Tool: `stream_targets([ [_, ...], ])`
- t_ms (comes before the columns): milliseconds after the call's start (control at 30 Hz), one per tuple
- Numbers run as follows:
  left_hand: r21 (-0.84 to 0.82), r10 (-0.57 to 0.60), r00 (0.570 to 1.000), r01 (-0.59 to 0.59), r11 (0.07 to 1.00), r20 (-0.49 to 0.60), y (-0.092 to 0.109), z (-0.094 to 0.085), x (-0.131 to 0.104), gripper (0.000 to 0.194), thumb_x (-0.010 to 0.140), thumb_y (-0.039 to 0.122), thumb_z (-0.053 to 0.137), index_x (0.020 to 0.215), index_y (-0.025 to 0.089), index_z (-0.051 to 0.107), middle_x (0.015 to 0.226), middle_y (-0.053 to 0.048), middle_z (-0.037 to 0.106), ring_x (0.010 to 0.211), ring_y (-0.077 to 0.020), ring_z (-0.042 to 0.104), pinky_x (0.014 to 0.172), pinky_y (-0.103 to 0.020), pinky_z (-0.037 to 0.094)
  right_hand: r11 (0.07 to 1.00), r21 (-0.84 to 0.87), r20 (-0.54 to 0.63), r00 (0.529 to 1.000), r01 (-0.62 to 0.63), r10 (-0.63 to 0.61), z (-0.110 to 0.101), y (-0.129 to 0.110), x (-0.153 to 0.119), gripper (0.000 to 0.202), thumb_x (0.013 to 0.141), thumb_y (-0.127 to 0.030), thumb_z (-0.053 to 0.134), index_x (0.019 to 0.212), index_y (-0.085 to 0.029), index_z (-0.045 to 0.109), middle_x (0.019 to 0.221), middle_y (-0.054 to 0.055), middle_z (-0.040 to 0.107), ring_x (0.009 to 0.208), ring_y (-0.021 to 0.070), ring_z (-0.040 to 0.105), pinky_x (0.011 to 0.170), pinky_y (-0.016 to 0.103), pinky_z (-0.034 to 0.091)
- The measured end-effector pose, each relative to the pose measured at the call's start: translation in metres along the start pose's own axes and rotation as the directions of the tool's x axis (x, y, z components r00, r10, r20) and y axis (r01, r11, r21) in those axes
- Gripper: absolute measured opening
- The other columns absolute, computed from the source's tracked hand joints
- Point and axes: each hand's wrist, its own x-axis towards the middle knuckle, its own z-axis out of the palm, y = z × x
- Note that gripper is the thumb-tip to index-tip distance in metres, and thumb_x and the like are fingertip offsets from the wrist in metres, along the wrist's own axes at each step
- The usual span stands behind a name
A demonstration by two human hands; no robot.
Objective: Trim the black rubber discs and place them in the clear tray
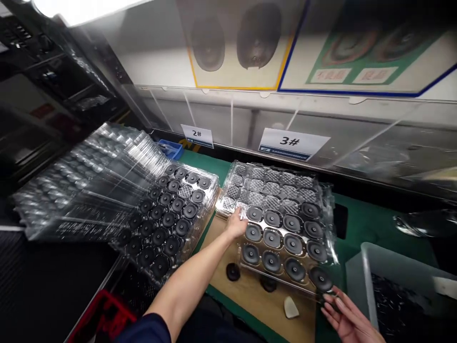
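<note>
A clear plastic blister tray [278, 278] lies in front of me, its near rows filled with round black speaker cones [293, 244] and its far pockets bare. My left hand [236, 225] grips the tray's left edge, fingers closed around the rim. At the near right corner, my right hand [344, 312] has thumb and fingers closed about the tray's edge, close to the corner cone [320, 278]; something dark shows at those fingertips, its kind unclear. More clear trays show under the far part of this one. A loose black cone [233, 271] lies left of the tray's near edge.
On the left, another tray of cones [167, 219] adjoins a leaning stack of clear trays [82, 176]. A translucent bin [367, 281] with small dark parts stands right. A pale wedge-shaped piece [291, 307] rests on the brown board [303, 326]. A red bin [103, 314] sits low left.
</note>
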Motion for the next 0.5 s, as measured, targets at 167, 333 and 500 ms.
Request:
stream_targets([
  [167, 0.202, -0.028, 0.994, 0.048, 0.978, -0.101, -0.015, 0.002, -0.025, 0.043, 0.097, 0.037, 0.070, 0.137, 0.021, 0.061, 0.135, -0.011, 0.065, 0.121, -0.0301, 0.064, 0.106, -0.057, 0.053, 0.999, -0.034, 0.013, 1.000, -0.015, 0.016, 0.003, -0.014, 0.031, 0.054, 0.056, -0.021, 0.091, 0.105, -0.028, 0.069, 0.093, 0.000, 0.078, 0.072, 0.0172, 0.073, 0.068, 0.027, 0.067],
  [333, 0.234, -0.072, 0.986, 0.107, 0.966, -0.152, -0.047, -0.017, -0.072, 0.042, 0.099, 0.038, 0.067, 0.137, 0.021, 0.061, 0.132, -0.011, 0.067, 0.116, -0.0283, 0.066, 0.103, -0.054, 0.055, 0.998, -0.025, -0.003, 0.998, -0.059, 0.059, 0.010, -0.025, 0.041, 0.052, 0.053, -0.018, 0.092, 0.099, -0.028, 0.071, 0.092, -0.002, 0.078, 0.066, 0.0146, 0.070, 0.066, 0.028, 0.067],
  [500, 0.208, -0.173, 0.983, 0.183, 0.961, -0.063, -0.088, -0.048, -0.118, 0.036, 0.100, 0.039, 0.067, 0.129, 0.018, 0.064, 0.118, -0.009, 0.071, 0.100, -0.0236, 0.071, 0.091, -0.047, 0.060, 0.997, -0.054, -0.094, 0.995, -0.050, 0.045, 0.006, -0.029, 0.041, 0.036, 0.064, -0.031, 0.086, 0.098, -0.029, 0.074, 0.105, 0.001, 0.076, 0.075, 0.0180, 0.070, 0.064, 0.031, 0.068],
])
